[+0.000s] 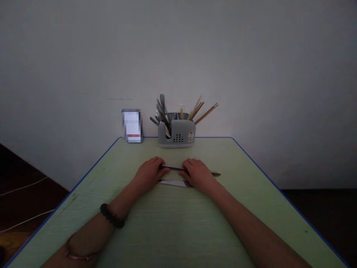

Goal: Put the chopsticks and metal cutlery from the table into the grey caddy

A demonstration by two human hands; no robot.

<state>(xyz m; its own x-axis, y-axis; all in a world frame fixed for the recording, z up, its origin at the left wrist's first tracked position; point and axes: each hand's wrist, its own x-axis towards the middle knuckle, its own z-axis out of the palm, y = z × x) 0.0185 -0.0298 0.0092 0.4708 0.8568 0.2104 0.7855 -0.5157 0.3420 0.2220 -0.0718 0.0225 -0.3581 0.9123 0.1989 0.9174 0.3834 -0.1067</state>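
Both of my hands rest on a pale green table (173, 230) near its middle. My left hand (150, 172) has its fingers curled over the left end of a dark thin metal utensil (174, 168) lying crosswise. My right hand (197, 174) is closed over the same utensil, and its far end (216, 174) sticks out to the right. A second, light-coloured flat blade (173, 182) lies just in front, between my two hands; my right hand covers its right end.
A grey cutlery holder (176, 134) with metal utensils and wooden chopsticks stands at the table's far edge by the wall. A small blurred card (132, 125) stands to its left. The table has a blue rim (83, 175). Cables (25, 219) lie on the dark floor at left.
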